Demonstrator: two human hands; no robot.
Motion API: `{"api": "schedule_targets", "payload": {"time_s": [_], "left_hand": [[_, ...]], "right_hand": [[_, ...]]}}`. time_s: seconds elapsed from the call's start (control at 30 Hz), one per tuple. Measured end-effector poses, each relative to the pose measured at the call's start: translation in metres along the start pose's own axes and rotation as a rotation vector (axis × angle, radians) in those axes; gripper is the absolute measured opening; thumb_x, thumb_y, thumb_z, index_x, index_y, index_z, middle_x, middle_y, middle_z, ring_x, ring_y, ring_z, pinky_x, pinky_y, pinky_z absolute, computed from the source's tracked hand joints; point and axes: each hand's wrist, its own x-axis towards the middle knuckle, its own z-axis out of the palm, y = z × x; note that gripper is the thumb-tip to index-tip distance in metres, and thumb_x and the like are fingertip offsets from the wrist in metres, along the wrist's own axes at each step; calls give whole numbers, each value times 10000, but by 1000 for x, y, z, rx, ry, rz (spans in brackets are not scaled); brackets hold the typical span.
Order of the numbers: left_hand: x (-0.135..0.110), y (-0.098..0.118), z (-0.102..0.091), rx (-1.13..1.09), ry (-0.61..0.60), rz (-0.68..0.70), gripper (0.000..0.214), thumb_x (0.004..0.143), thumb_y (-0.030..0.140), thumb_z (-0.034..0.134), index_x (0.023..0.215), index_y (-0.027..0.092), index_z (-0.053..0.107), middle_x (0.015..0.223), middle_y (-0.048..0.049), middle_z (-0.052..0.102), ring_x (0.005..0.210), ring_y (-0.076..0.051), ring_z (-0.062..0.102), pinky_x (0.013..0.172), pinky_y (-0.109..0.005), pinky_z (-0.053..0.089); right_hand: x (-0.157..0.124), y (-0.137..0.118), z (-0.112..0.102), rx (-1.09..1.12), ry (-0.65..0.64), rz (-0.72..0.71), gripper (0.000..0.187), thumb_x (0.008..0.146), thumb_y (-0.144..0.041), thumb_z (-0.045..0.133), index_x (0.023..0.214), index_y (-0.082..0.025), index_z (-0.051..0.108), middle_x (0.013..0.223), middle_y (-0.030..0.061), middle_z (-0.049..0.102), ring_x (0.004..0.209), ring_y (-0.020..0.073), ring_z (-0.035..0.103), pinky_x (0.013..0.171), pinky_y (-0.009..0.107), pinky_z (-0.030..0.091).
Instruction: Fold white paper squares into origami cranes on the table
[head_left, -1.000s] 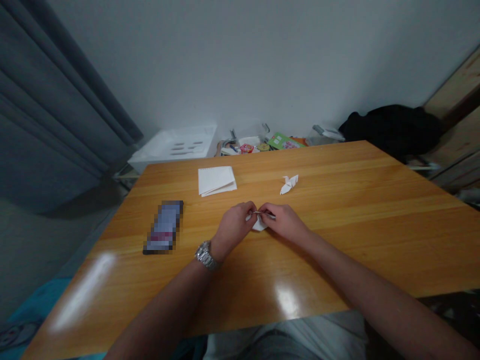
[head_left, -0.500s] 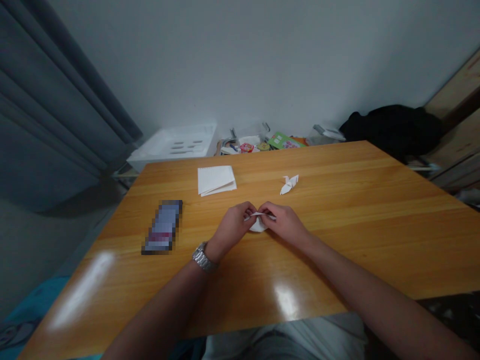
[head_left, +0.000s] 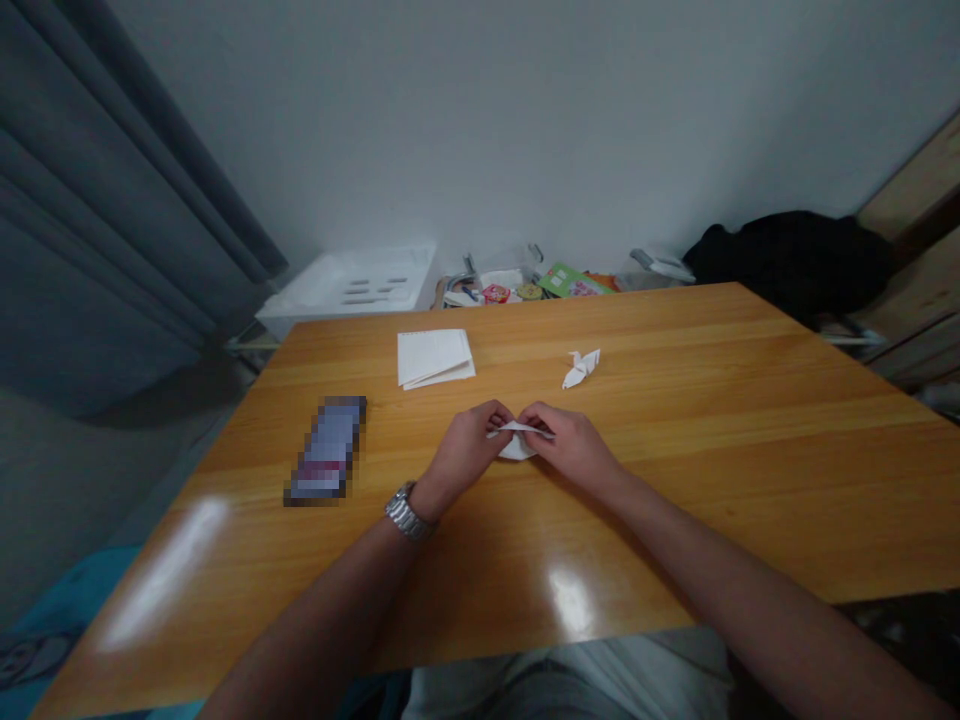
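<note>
Pinching a small folded piece of white paper (head_left: 516,447) from both sides, the left hand (head_left: 469,450) and right hand (head_left: 571,447) meet at the fingertips above the tabletop (head_left: 675,480) — together, not apart. Since a moment ago, the upper flap has come to lie flatter and wider, stretching from one hand's fingers to the other's, while a rounded white fold bulges below it. So the paper's shape has shifted a little, though the hands have barely moved. It sits directly between them and close to the wood, but whether it touches is hard to tell. A silver wristwatch (head_left: 407,512) circles the left wrist. Farther up the tabletop, a paper crane (head_left: 581,368) lies ahead of the right hand, a stack of folded white paper (head_left: 435,358) lies ahead of the left — and a blurred-out phone (head_left: 326,450) lies flat beyond the left hand.
</note>
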Motion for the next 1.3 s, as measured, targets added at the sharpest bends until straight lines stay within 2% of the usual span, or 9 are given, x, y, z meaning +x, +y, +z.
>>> {"api": "schedule_targets", "payload": {"time_s": [0.3,0.4,0.57,0.7,0.8,0.93,1.03,1.13,1.3], "left_hand": [[0,11,-6,-3,-1,46,126,843,138,630,955,171,680,866,-18,735,782,-139,670,722,-236,507],[0,12,-8,-62,-39,68,121,872,230,666,973,165,675,881,-28,730,791,-140,668,726,-235,516],[-1,12,-6,-150,-71,73,302,860,384,722,1070,176,657,1017,-57,729,899,-172,685,805,-268,541],[-1,16,-7,-129,-42,79,293,953,433,591,1052,168,669,974,-63,729,880,-170,678,792,-265,537],[-1,18,-8,-96,-19,92,302,991,422,522,1017,164,679,946,-57,725,848,-160,666,762,-254,529],[0,14,-5,-173,-28,69,243,958,376,584,1038,161,666,950,-56,730,849,-158,681,770,-255,545],[1,10,-4,-191,-18,68,207,940,342,611,1030,163,664,948,-53,732,858,-155,691,788,-261,556],[1,10,-4,-170,-9,71,187,934,323,616,1026,166,662,960,-54,733,877,-158,695,820,-274,560],[1,14,-5,-162,2,75,204,933,349,621,1023,170,661,955,-52,729,876,-157,697,829,-275,567]], "right_hand": [[-1,-1,-4,59,36,-15,153,875,-176,573,997,-220,654,945,28,736,877,194,690,782,285,487],[1,0,-7,81,53,-18,149,863,-182,574,983,-217,655,936,31,734,870,195,687,784,291,493],[2,4,-10,90,70,-42,134,865,-215,580,979,-212,649,919,35,728,842,196,677,775,296,499],[1,6,-11,108,63,-39,127,871,-225,580,980,-212,644,917,34,726,838,190,674,764,284,497],[1,7,-12,120,60,-53,148,855,-200,574,988,-210,640,914,28,720,837,182,668,771,278,493],[2,6,-13,125,45,-63,188,826,-165,581,1000,-209,636,938,24,715,862,181,662,798,283,488],[2,3,-15,121,20,-55,188,833,-233,650,1019,-210,638,962,32,714,878,193,661,801,290,487],[1,0,-17,124,2,-39,279,824,-351,722,1051,-212,639,984,42,718,872,203,662,779,291,490],[1,-2,-18,179,49,18,200,913,-377,628,1009,-204,660,945,44,727,866,197,672,778,294,492]]}}
